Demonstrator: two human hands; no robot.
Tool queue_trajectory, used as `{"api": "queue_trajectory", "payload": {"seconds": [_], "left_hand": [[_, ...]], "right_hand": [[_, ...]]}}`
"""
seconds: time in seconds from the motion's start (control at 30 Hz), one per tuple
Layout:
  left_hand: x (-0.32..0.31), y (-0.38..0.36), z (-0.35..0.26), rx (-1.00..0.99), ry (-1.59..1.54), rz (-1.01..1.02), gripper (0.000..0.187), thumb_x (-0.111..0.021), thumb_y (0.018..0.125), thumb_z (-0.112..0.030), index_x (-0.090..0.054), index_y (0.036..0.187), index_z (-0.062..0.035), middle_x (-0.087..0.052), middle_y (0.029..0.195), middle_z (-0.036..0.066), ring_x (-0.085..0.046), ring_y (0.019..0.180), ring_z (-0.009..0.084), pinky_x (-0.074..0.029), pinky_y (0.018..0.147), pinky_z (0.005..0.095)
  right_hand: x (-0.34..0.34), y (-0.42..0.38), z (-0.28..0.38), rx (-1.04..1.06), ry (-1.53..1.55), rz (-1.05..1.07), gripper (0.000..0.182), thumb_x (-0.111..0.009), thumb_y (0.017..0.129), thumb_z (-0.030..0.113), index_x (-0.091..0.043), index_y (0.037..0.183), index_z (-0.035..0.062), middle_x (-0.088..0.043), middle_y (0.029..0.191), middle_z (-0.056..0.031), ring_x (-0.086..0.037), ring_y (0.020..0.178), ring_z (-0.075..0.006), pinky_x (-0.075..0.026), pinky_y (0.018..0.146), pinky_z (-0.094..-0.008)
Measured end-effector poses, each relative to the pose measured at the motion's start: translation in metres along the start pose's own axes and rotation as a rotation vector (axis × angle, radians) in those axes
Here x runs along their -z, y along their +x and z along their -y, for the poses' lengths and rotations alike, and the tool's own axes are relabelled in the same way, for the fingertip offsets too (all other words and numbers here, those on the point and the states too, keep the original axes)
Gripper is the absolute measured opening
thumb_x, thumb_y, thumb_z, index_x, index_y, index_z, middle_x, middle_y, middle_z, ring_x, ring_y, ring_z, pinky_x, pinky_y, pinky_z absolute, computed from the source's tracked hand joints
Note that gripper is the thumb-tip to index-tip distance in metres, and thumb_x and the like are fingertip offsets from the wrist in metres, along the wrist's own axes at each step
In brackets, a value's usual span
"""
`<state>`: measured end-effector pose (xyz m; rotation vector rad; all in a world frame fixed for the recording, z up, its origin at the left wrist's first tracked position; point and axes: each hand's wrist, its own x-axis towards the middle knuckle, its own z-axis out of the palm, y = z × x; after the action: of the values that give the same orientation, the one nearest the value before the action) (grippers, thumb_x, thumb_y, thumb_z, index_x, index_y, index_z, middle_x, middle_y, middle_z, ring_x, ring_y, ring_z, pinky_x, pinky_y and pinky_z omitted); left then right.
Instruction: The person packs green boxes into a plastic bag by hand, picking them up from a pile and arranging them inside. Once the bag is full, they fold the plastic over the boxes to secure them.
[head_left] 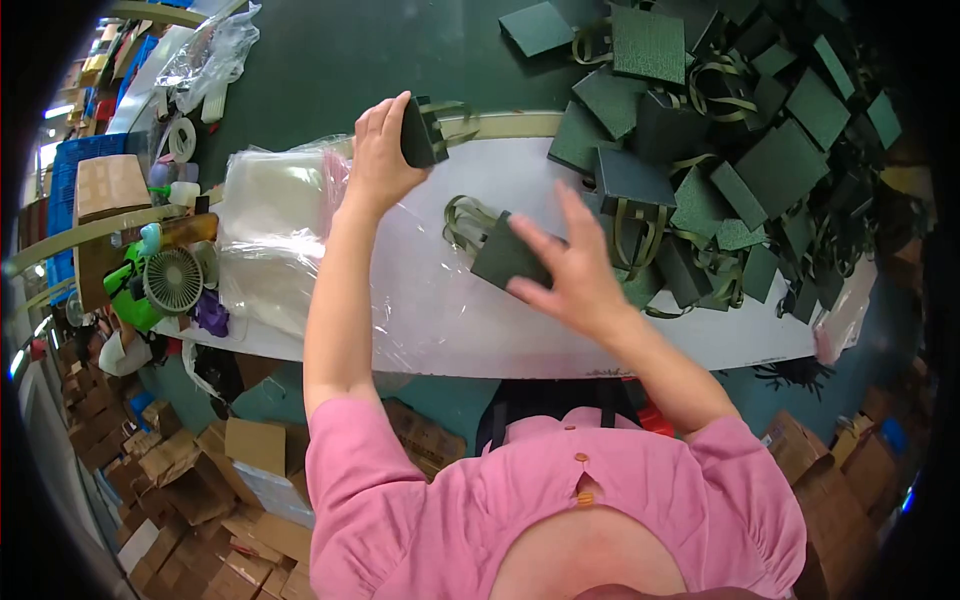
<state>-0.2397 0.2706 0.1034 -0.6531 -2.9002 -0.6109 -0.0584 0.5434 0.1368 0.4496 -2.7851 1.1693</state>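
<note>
My left hand [383, 160] grips a small dark green gift box [422, 135] by its side, with olive ribbon sticking out on its right. It is held over the far edge of the white sheet [420, 320]. My right hand [577, 262] has its fingers spread and looks slightly blurred. Its fingertips overlap another dark green gift box [505, 250], whose ribbon loops [468, 222] point left on the white sheet. To the right of this hand lies a large jumbled pile of similar boxes [785, 165] with ribbon handles.
Stacked clear plastic bags [270, 205] lie left of my left arm. Farther left are a small fan [173, 279], a tape roll [182, 139] and a cardboard box [112, 186]. Crumpled plastic [212, 55] sits at the back left. Cardboard boxes [262, 450] crowd the floor.
</note>
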Motion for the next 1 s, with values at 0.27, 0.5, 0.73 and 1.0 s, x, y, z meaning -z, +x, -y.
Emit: {"api": "queue_trajectory", "payload": {"seconds": [0.27,0.5,0.73,1.0], "left_hand": [[0.119,-0.038,-0.105,-0.307,0.094,-0.022,0.091,-0.086,0.061,-0.007,-0.051,0.145,-0.0134,-0.049,0.148,0.007,-0.041,0.141,0.0350,-0.036,0.114,0.0484],[0.150,-0.057,-0.137,-0.355,0.125,0.006,0.079,-0.085,0.066,-0.013,-0.058,0.140,-0.0219,-0.050,0.146,0.002,-0.042,0.138,0.0322,-0.035,0.111,0.0536],[0.158,-0.082,-0.163,-0.460,0.168,0.052,0.081,-0.088,0.063,-0.011,-0.058,0.138,-0.0166,-0.051,0.147,0.006,-0.043,0.139,0.0340,-0.038,0.111,0.0526],[0.146,-0.125,-0.199,-0.399,0.082,0.097,0.075,-0.086,0.064,-0.014,-0.061,0.134,-0.0159,-0.054,0.144,0.006,-0.045,0.137,0.0327,-0.038,0.110,0.0518]], "right_hand": [[0.067,0.117,-0.009,-0.146,0.579,0.004,0.035,-0.057,0.105,0.034,-0.072,0.104,0.0025,-0.068,0.101,-0.0080,-0.060,0.099,-0.0189,-0.047,0.089,-0.0317],[0.077,0.102,0.030,-0.050,0.718,0.473,0.030,-0.060,0.105,0.029,-0.066,0.092,0.0024,-0.058,0.078,0.0011,-0.051,0.074,-0.0073,-0.042,0.068,-0.0249],[0.091,0.056,0.041,-0.215,0.751,0.483,0.024,-0.067,0.102,0.021,-0.071,0.093,-0.0001,-0.068,0.077,0.0000,-0.058,0.073,-0.0073,-0.046,0.068,-0.0248],[0.112,-0.046,0.023,-0.439,0.696,0.172,0.020,-0.070,0.097,0.017,-0.077,0.099,-0.0021,-0.077,0.085,-0.0031,-0.066,0.075,-0.0067,-0.052,0.068,-0.0245]]}}
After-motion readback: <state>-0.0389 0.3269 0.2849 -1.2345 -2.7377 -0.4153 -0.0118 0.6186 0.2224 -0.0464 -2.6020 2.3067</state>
